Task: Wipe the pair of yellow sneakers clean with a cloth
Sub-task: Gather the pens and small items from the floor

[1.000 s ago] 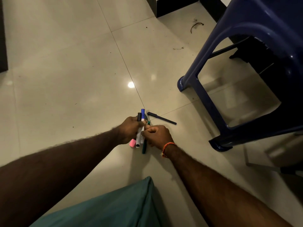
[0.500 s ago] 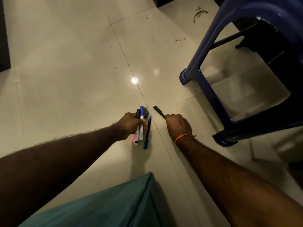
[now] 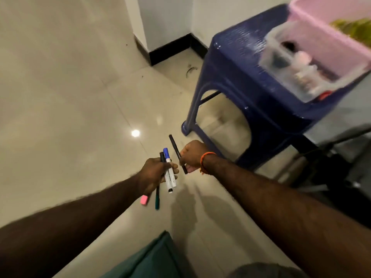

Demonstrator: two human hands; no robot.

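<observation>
A bundle of markers (image 3: 168,173), among them a white-barrelled one with a blue cap, a dark green one and a pink-capped one, was gripped in the curled fingers of the left hand (image 3: 155,173), held above the glossy cream floor tiles (image 3: 70,117). A slim black pen (image 3: 177,154) was pinched in the closed fingers of the right hand (image 3: 191,155), its tip pointing up and away, just beside the bundle but not touching it. An orange thread band (image 3: 205,160) was worn on the right wrist. The yellow sneakers and the cloth were not seen anywhere in the view. Half a second earlier the black pen had lain on the floor under the reaching right hand; it had since been lifted, and both hands had been raised off the tiles while the view had tilted upward. To the right a dark blue plastic stool (image 3: 251,81) was stood on the floor, and a pink plastic tub (image 3: 331,43) was carried on its seat, with what seemed to be a clear container (image 3: 291,63) of small items inside, blurred by motion. A white wall corner with black skirting (image 3: 168,49) was seen behind. A fold of teal fabric (image 3: 152,259) was visible at the lower edge.
</observation>
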